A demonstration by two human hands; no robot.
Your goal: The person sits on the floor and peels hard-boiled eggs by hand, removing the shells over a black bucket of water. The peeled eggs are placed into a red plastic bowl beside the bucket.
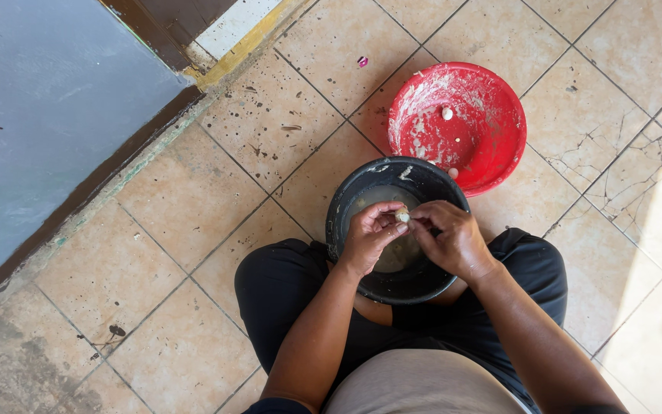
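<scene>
Cracked beige floor tiles (193, 192), speckled with dark spots, run under everything; a blue-grey wall with a dark brown skirting closes the far left side.

Pinched between the fingertips of both hands is a small pale lump (402, 217), whitish and roundish, too small to say what it is or which way its long axis runs. It sits right at the meeting point of the two hands, above the middle of the black bowl. The left hand (368, 239) grips it from the left with thumb and forefinger curled round it; the right hand (451, 239) closes on it from the right, fingertips touching the lump and nearly touching the left fingers. Neither hand is clearly nearer: both are clamped on the lump together.

Directly beneath the hands, resting between the person's knees in black trousers, the black bowl (346, 207) holds a cloudy grey-beige liquid, with pale smears on its inner wall. How deep the liquid is cannot be told, as the hands cover much of it.

Just beyond the hands, touching or almost touching the black bowl's far rim, a red basin (492, 146) lies on the floor, smeared white inside, with a couple of small pale pieces in it. Farther off, a tiny pink scrap (362, 61) lies on a tile.
</scene>
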